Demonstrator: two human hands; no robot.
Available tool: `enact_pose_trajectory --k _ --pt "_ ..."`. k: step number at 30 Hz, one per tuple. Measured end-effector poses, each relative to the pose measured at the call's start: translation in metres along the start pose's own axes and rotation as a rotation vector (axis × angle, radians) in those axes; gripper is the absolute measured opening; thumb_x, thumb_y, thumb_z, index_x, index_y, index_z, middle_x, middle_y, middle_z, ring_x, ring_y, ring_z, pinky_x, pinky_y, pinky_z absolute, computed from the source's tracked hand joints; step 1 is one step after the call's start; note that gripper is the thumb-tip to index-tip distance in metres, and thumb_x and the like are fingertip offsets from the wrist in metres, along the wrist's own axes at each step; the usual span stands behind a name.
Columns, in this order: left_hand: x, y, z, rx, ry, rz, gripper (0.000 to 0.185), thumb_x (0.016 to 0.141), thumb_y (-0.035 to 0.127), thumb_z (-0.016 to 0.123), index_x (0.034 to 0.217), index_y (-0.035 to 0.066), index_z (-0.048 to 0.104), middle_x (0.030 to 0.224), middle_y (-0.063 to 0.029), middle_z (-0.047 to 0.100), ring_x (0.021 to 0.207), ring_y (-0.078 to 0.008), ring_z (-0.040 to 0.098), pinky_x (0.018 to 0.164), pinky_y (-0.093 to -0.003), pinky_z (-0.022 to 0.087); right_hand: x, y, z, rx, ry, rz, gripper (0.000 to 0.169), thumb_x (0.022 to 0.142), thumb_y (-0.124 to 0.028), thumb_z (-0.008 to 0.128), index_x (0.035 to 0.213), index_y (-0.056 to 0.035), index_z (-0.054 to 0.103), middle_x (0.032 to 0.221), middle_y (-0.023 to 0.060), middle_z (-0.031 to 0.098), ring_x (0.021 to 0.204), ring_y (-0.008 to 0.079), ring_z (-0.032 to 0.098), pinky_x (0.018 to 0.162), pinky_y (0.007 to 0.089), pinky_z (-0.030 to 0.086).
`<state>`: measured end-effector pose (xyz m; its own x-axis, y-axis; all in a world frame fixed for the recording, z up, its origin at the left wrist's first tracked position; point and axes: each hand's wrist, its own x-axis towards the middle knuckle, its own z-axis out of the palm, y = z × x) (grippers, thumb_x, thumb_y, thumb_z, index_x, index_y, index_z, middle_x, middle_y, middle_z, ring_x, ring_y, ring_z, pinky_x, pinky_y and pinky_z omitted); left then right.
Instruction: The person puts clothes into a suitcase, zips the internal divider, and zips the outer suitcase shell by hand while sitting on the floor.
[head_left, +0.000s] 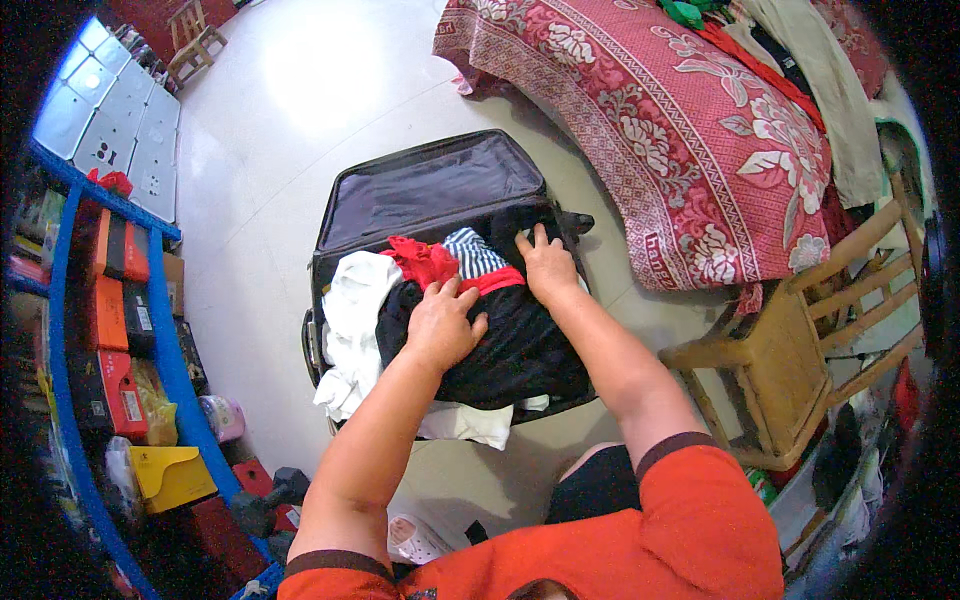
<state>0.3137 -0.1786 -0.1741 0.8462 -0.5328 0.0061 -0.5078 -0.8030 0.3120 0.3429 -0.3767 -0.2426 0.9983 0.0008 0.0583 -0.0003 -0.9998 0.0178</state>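
An open black suitcase (439, 176) lies on the floor, its lid folded back on the far side. Folded clothes fill its near half: white garments (360, 292) at the left, a black garment (517, 345) across the middle, a red garment (420, 259) and a blue-and-white striped cloth (472, 253) behind it. My left hand (446, 322) rests on the black garment beside the red one, fingers apart. My right hand (547, 262) lies at the right side of the pile, its fingertips on dark cloth near the hinge. White cloth (480, 424) hangs over the near edge.
A blue shelf rack (176, 337) with shoe boxes stands at the left, dumbbells (270, 495) by its foot. A patterned red cover (660, 142) with clothes on top drapes down at the upper right. A wooden chair (784, 375) stands at the right. Another chair (195, 45) is far off.
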Motion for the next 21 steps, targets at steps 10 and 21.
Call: enact_pose_trajectory --k 10,21 --pt "-0.023 -0.006 0.025 -0.043 0.284 -0.038 0.035 0.073 0.025 0.061 0.105 0.010 0.059 0.112 -0.0167 0.051 0.099 -0.0347 0.052 0.081 -0.0397 0.046 0.014 0.001 -0.018 0.218 -0.096 -0.069 0.048 0.074 -0.023 0.060 0.119 -0.0095 0.049 0.123 0.0184 0.045 0.112 0.0355 0.044 0.088 0.0423 0.042" --pt "-0.040 -0.017 0.021 -0.229 0.571 0.108 0.019 0.069 0.007 0.061 0.087 0.005 0.054 0.094 -0.0134 0.053 0.090 -0.0322 0.052 0.079 -0.0383 0.042 0.017 -0.096 -0.022 0.807 -0.118 -0.525 0.035 0.078 -0.029 0.054 0.112 -0.0190 0.056 0.111 0.0118 0.055 0.103 0.0302 0.051 0.085 0.0446 0.040"
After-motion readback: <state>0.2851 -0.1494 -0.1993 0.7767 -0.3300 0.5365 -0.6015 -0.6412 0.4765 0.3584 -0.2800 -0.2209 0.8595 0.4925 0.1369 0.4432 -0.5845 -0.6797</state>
